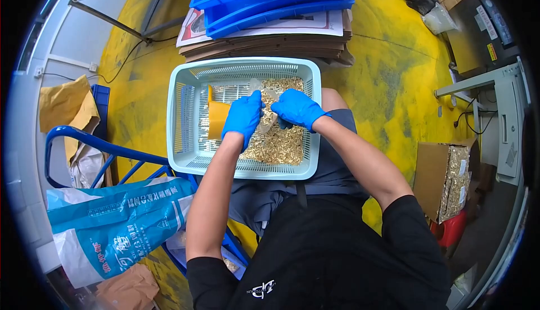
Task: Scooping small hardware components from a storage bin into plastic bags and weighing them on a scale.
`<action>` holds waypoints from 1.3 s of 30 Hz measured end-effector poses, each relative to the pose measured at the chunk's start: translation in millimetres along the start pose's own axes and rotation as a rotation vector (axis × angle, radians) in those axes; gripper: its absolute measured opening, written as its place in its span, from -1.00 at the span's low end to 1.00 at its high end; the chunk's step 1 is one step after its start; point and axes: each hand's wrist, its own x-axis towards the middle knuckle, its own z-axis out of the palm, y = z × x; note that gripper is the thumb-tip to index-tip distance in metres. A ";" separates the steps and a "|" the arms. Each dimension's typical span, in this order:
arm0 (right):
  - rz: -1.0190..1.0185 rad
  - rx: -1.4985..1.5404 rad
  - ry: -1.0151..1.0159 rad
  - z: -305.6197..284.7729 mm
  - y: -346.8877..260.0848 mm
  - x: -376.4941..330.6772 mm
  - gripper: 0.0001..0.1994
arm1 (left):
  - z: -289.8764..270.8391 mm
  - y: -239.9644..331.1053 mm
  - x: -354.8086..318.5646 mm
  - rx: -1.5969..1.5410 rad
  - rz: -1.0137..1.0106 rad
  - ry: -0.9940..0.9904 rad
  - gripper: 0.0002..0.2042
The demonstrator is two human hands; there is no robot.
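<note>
A pale green plastic basket [172, 141] rests in front of me, by my lap. Many small gold-coloured metal pieces [281, 151] lie loose in it, mostly on its right side. Inside at the left is a yellow scoop [218, 121]. Both my hands wear blue gloves. A clear plastic bag [264, 125] with some gold pieces in it hangs between them, over the basket. My left hand [244, 116] is closed on the bag's left side. My right hand [298, 109] is closed at the bag's right edge; its fingertips are partly hidden.
Beyond the basket, blue trays [281, 14] top a stack of flat cardboard [264, 52]. At left are a blue tubular frame [107, 147] and a blue-and-white sack [126, 220]. A cardboard box [432, 180] with bagged gold pieces stands at right, above a red container [450, 230].
</note>
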 end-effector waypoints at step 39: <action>0.048 -0.235 0.262 1.9 4.8 13.6 -0.64 | -20.2 -29.2 11.5 0.798 0.033 0.335 -0.61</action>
